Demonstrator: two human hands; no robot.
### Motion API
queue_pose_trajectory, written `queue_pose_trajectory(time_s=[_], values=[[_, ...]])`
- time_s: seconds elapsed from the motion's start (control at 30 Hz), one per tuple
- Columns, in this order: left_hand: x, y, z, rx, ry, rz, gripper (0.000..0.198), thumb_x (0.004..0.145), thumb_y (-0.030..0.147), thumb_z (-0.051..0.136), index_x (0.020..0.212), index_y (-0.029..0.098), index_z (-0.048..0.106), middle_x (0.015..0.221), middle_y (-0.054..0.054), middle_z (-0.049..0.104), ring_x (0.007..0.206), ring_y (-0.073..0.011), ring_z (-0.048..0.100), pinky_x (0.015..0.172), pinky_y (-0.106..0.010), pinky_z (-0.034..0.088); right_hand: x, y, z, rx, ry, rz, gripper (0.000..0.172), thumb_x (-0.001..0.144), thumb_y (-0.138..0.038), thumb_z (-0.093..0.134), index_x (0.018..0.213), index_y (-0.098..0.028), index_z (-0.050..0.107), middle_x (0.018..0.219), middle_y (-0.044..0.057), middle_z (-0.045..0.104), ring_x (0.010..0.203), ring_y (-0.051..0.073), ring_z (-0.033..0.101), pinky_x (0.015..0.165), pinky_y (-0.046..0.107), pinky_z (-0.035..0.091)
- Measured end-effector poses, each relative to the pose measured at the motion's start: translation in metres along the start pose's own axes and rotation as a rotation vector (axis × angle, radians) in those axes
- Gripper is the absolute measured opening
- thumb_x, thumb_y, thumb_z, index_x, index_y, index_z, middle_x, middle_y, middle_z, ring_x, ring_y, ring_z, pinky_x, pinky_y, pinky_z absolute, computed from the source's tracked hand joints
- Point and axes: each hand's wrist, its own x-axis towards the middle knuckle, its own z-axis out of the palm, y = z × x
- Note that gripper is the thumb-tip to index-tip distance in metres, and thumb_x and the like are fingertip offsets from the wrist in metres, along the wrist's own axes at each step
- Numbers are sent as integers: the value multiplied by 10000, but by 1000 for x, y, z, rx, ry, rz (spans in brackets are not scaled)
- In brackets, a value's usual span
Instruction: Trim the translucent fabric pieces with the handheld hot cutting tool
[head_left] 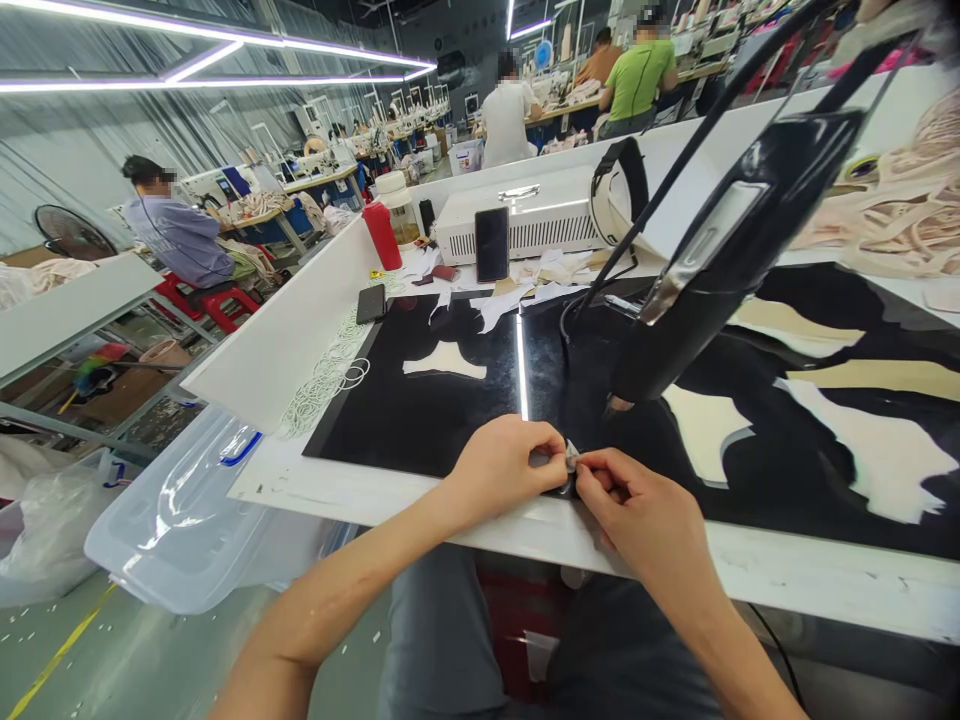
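Observation:
Both hands meet over the front edge of a black mat (420,420). My left hand (517,455) pinches one side of a small greyish-white piece (572,457), thumb and forefinger pressed together. On its other side, my right hand (634,500) grips it with curled fingers. The piece is too small to identify. Behind my left hand lies a cream fabric cutout (446,360). To the right of my hands, another cream cutout (706,435) lies on the mat, near the lower end of a black lamp-like device (720,270) that leans over the table.
Pale cord (322,385) is heaped at the mat's left edge. Behind stand a red container (382,237), a phone (492,245) and a white vented box (540,215). A clear plastic bin (195,510) is left of the table. Several people sit farther off.

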Motion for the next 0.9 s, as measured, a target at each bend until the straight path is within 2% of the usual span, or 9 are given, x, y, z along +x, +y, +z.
queue_pose_trajectory(time_s=[0.1,0.3,0.4,0.5,0.57,0.7,0.9], values=[[0,0,-5,-7,-45,68,109,876,211,613,839,219,714,854,39,748,784,-141,627,911,-280,453,-1,0,-3,-28,-5,-20,244,841,-422,497,826,-240,659,520,-51,593,404,141,578,546,287,428],[-2,-7,-9,-9,-111,267,178,962,197,548,961,194,726,1013,3,762,930,-136,676,958,-281,417,-9,7,-15,-273,187,-143,317,897,-482,460,965,-234,645,630,-5,663,528,190,624,505,288,397],[-4,-10,-8,22,-103,324,179,979,212,551,1010,189,726,1055,-6,752,974,-138,669,938,-283,422,-12,11,-20,-391,268,-270,318,960,-422,425,1077,-234,653,764,17,713,622,188,659,530,283,416],[-4,-11,-7,84,-97,345,180,987,234,556,1011,201,732,1065,2,743,968,-134,665,971,-304,413,-10,14,-21,-532,257,-511,329,1003,-325,404,1163,-210,668,784,37,675,721,199,637,635,306,441],[-4,-11,-7,118,-104,350,189,994,243,548,1000,208,734,1068,2,738,966,-130,665,1007,-322,400,-8,16,-20,-610,236,-616,342,1011,-281,401,1199,-190,672,723,30,612,680,197,578,624,313,417],[-5,-10,-8,147,-120,349,201,1001,243,537,1013,211,735,1100,-13,734,1002,-135,662,1033,-341,396,-5,21,-19,-683,195,-658,359,1011,-238,388,1195,-174,689,688,27,545,646,192,515,588,316,372],[-4,-8,-9,141,-124,343,226,1016,237,497,1033,195,718,1064,-17,732,992,-139,651,1045,-337,403,-7,28,-23,-603,155,-667,333,1019,-234,400,1155,-136,687,747,33,558,685,184,530,650,319,414]])
